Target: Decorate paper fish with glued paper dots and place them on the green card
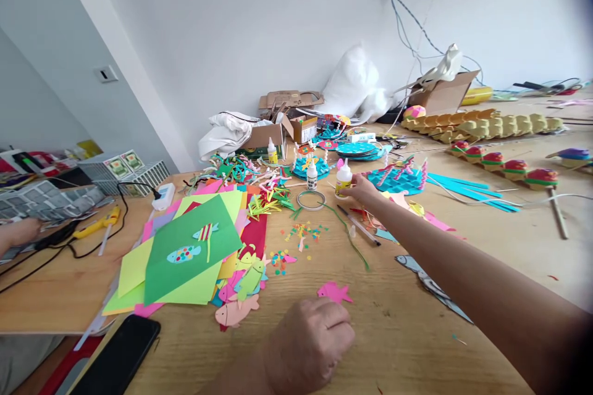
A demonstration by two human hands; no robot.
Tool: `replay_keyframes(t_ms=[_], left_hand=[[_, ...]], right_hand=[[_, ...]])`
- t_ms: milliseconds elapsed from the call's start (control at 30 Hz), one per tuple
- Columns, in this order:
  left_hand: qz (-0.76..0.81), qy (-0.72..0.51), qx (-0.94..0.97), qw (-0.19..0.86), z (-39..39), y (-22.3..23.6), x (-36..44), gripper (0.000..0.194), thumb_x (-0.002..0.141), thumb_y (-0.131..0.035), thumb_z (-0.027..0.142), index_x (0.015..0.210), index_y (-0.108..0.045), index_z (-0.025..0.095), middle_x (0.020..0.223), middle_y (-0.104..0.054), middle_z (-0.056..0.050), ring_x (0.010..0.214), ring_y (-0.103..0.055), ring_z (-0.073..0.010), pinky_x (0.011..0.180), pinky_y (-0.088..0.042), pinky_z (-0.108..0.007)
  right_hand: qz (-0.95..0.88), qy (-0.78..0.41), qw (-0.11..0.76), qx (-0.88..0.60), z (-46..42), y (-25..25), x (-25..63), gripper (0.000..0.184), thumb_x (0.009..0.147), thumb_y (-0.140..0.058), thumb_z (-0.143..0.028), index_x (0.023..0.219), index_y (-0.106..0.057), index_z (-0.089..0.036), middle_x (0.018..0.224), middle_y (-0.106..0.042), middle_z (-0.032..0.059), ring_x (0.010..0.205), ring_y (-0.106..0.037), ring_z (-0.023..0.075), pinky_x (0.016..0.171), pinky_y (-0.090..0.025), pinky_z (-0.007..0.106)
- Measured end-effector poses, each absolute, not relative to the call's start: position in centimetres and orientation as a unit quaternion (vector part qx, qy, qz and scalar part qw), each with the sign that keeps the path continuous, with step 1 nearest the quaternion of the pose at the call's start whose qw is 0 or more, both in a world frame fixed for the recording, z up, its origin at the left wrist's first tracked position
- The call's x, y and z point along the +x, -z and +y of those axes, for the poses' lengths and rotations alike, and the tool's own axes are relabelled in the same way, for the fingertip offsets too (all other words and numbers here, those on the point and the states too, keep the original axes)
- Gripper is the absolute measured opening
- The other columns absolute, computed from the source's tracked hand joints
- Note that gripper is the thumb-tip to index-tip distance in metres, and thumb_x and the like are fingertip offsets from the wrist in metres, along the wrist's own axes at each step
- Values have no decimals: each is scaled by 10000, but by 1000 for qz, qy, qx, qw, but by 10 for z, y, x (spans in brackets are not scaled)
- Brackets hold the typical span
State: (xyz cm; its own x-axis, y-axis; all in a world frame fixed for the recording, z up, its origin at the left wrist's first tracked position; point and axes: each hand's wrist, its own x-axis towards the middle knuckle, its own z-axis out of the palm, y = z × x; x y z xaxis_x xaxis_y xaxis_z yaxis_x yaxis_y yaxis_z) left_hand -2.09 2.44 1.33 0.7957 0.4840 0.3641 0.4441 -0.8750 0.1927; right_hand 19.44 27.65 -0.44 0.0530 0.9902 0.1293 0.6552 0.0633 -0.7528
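Note:
My right hand (364,190) reaches far out over the table, its fingers closed on the right side of a white glue bottle (343,180) with a yellow label. The bottle stands upright. Close to me, my left hand (315,340) rests on the table with curled fingers; whatever may be under them is hidden. Just beyond its knuckles lies a pink paper fish (334,292). More cut paper fish (236,311) are heaped to the left, beside a green sheet (185,278) bearing two decorated fish.
A tape roll (311,200), a smaller bottle (312,178), a pen (361,227) and paper confetti (303,233) lie mid-table. A phone (118,355) is at front left. Painted egg-carton strips (504,163) stand right. Another person's hand (21,231) shows at far left.

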Motion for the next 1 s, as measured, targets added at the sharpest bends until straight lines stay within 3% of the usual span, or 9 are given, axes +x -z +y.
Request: replay_keyframes(t_ms=[167, 333, 500, 700, 867, 1000], left_hand=[[249, -247, 933, 75, 27, -10, -19, 156, 716, -364, 52, 663, -461, 163, 709, -544, -28, 631, -486, -125, 550, -375, -234], [340, -365, 849, 176, 32, -7, -20, 292, 732, -349, 34, 906, -533, 180, 875, -566, -59, 811, -522, -143, 707, -431, -248], [453, -468, 682, 333, 48, -13, -26, 288, 743, -459, 139, 1024, -488, 193, 939, -539, -61, 838, -507, -142, 708, -440, -255], [378, -490, 577, 532, 58, -53, -18, 487, 729, -564, 271, 1183, -402, 200, 1221, -420, -80, 1113, -380, -197, 884, -358, -306], [264, -495, 498, 662, 63, -64, -1, 370, 709, -596, 256, 1057, -502, 169, 1012, -546, -57, 957, -490, -176, 853, -369, -309], [271, -529, 415, 689, 64, -63, 7, 336, 666, -637, 225, 980, -528, 174, 971, -547, -35, 879, -503, -143, 788, -391, -265]], right_hand=[[-649, -236, 333, -642, 281, 1, 192, 416, 574, -649, -283, 937, -566, -98, 875, -635, 102, 769, -581, 198, 669, -423, 287], [-667, -238, 353, -611, 255, -27, 182, 411, 603, -631, -307, 962, -542, -129, 901, -636, 79, 780, -586, 180, 677, -438, 270], [-700, -396, 391, -448, 175, -62, 165, 389, 662, -587, -275, 1019, -489, -155, 952, -619, 63, 821, -573, 175, 701, -451, 275], [-701, -513, 346, -355, 94, -72, 155, 386, 741, -513, -354, 1083, -465, -182, 986, -577, 50, 899, -536, 181, 760, -430, 300], [-701, -531, 309, -362, 68, -69, 156, 340, 758, -478, -418, 982, -513, -165, 831, -571, 35, 766, -551, 165, 671, -433, 290], [-659, -509, 400, -382, 54, -61, 159, 457, 721, -529, -417, 1100, -405, -194, 887, -555, 45, 736, -547, 150, 632, -451, 280]])
